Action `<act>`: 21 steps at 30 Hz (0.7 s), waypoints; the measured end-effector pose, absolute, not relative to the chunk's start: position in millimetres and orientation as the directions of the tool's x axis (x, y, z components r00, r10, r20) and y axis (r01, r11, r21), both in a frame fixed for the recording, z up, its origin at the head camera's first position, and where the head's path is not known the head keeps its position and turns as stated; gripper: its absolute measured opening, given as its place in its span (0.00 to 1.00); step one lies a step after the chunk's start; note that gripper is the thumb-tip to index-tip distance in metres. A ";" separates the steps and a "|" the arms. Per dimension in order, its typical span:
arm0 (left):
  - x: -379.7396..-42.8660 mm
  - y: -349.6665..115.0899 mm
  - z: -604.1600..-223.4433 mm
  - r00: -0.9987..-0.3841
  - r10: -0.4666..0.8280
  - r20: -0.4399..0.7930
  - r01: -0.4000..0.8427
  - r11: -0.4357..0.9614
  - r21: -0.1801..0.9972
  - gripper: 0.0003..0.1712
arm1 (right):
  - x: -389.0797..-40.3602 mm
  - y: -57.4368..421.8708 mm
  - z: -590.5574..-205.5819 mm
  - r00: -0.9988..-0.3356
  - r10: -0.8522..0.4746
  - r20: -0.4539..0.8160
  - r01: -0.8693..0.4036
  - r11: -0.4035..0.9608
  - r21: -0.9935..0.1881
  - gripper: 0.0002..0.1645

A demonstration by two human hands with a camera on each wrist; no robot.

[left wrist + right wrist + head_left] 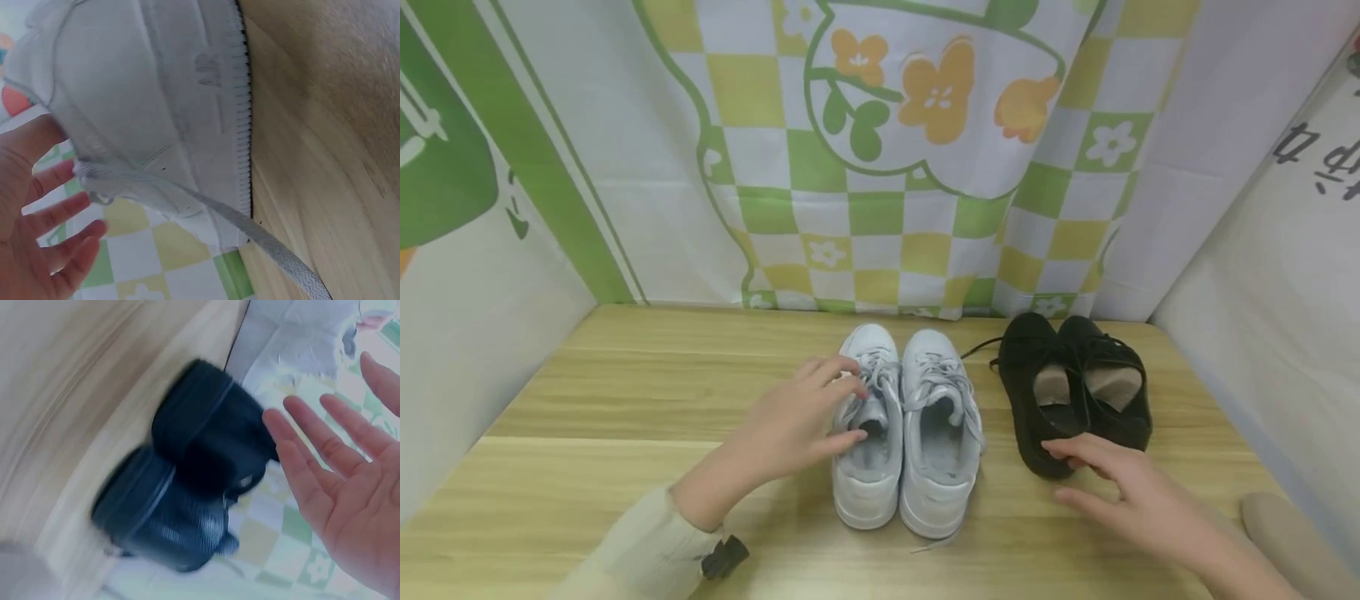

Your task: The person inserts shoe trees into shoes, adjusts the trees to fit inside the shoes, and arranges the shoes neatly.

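White pair (912, 433) sits on the wooden table (700, 383), toes at 12, heels at 6; black pair (1078, 375) at its 3 o'clock, toes nr 12 too. L hand (793, 421) is over the 9 o'clock white shoe (865, 500), fingers loose & apart round the collar, no grip afaict. R hand (1135, 500) at the black pair's 5, fingers spread, nothing held; can't tell if it touches. Step looks like reaching in, prob pre-grip; next move, I'd say, calls for closing fingers on a collar w/o snagging the lace (231, 215). Count: 2 white shoes, 2 black, 2 hands, 1 beige thing (1288, 533) at the black pair's 4, unclear what
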State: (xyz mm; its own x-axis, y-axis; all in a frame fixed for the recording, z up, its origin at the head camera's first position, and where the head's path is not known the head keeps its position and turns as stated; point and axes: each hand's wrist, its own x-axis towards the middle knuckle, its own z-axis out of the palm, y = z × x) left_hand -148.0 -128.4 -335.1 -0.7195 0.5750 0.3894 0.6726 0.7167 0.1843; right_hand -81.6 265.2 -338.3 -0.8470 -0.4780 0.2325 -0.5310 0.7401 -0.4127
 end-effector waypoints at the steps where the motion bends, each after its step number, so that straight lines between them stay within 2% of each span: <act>1: -149.3 -127.1 -335.8 -0.706 0.589 0.393 0.680 0.718 0.146 0.21 | -79.4 271.0 -337.7 -0.859 -0.468 0.209 -0.511 0.749 -0.421 0.27; 6: -156.0 -122.5 -338.1 -0.651 0.636 0.414 0.709 0.704 0.034 0.21 | -66.5 298.6 -335.6 -0.936 -0.338 0.101 -0.349 0.848 -0.399 0.24; 8: -158.2 -121.5 -337.6 -0.644 0.639 0.422 0.712 0.702 0.022 0.20 | -61.4 310.6 -333.9 -0.962 -0.267 0.053 -0.268 0.891 -0.368 0.23; 11: -159.8 -120.0 -335.4 -0.645 0.635 0.425 0.706 0.708 0.015 0.18 | -57.1 331.8 -332.8 -0.976 -0.213 0.033 -0.212 0.917 -0.339 0.22; 15: -160.9 -117.7 -332.5 -0.648 0.632 0.425 0.701 0.713 0.009 0.17 | -53.0 359.8 -331.5 -0.985 -0.166 0.043 -0.171 0.950 -0.263 0.21; 21: -164.1 -115.1 -331.1 -0.636 0.639 0.434 0.704 0.710 -0.013 0.16 | -42.2 395.7 -344.9 -0.968 -0.209 0.142 -0.230 0.960 -0.159 0.21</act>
State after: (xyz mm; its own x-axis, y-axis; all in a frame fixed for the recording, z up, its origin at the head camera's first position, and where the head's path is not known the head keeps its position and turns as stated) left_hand -164.1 -115.1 -331.1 -0.6357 0.6386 0.4336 0.7041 0.7100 -0.0133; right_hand -42.2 395.7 -344.9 -0.9676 -0.2086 0.1423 -0.2303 0.9601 -0.1585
